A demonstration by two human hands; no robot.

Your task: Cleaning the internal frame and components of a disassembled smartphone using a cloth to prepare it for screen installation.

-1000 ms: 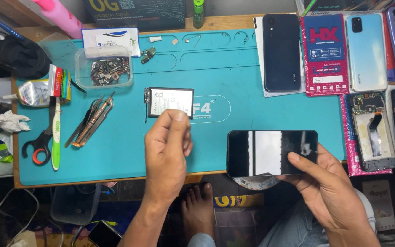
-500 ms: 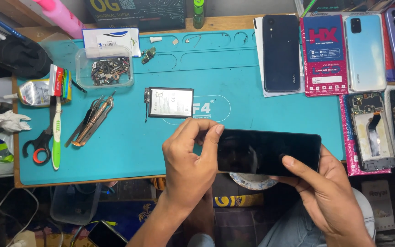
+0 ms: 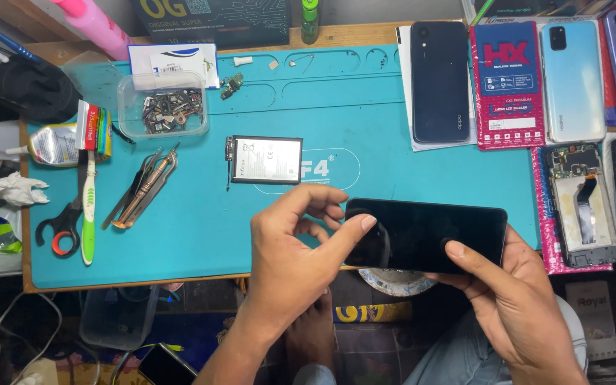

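Note:
A black smartphone (image 3: 429,232) with a dark screen lies level over the front edge of the teal work mat (image 3: 365,121). My right hand (image 3: 515,299) holds it from below at its right end, thumb on the glass. My left hand (image 3: 297,249) grips the phone's left end with thumb and fingertips. A phone battery (image 3: 267,160) lies flat on the mat just beyond my left hand.
On the mat's left are tweezers and picks (image 3: 144,189), scissors (image 3: 62,228), a green-handled brush (image 3: 88,214), a glue tube (image 3: 62,142) and a clear box of small parts (image 3: 163,107). Several phones (image 3: 440,82) and an opened phone body (image 3: 580,203) lie right.
My left hand left the spot near the battery and came right onto the phone's left end. The phone tilted so its screen glare vanished, and moved slightly left.

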